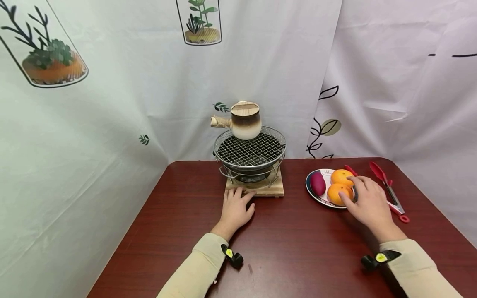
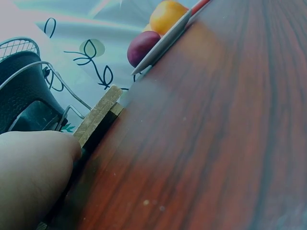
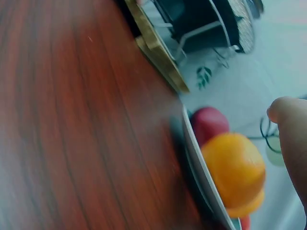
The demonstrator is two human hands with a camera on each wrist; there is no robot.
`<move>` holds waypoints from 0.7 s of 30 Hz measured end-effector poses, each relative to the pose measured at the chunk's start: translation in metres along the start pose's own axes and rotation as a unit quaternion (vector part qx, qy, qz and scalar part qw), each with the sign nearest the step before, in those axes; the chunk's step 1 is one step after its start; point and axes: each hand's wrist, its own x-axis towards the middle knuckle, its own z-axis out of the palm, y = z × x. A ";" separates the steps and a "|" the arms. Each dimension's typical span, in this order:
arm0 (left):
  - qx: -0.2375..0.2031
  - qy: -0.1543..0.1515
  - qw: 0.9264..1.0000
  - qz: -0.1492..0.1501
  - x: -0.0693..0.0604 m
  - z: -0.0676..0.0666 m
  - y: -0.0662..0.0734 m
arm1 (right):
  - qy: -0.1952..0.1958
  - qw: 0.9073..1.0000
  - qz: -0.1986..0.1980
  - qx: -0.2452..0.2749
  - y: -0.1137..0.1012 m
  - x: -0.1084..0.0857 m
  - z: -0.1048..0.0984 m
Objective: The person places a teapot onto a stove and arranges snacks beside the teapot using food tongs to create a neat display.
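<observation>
Now the left hand (image 1: 236, 209), fingers spread, rests at the wooden board (image 1: 275, 188) beneath the grill (image 1: 250, 154); right of the grill, the right hand (image 1: 369, 203) hovers wide beside two oranges (image 1: 339, 194).

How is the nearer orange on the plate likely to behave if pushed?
The nearer orange looks round, so it would probably roll. The purple item and farther orange sit close by and might stop it. Its smooth-looking skin could prove slightly slippery.

No lettering or number can be read; the yellow stickers (image 1: 381, 258) on the black wrist-worn cameras (image 1: 236, 260) are illegible.
</observation>
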 end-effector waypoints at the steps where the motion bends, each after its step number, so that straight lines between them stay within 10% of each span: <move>1: 0.001 0.000 1.000 0.000 0.000 0.000 0.000 | -0.001 1.000 0.008 -0.002 0.004 0.000 -0.002; 21: 0.005 -0.015 1.000 -0.008 0.001 -0.003 0.002 | -0.045 0.991 0.122 -0.016 0.081 -0.006 -0.008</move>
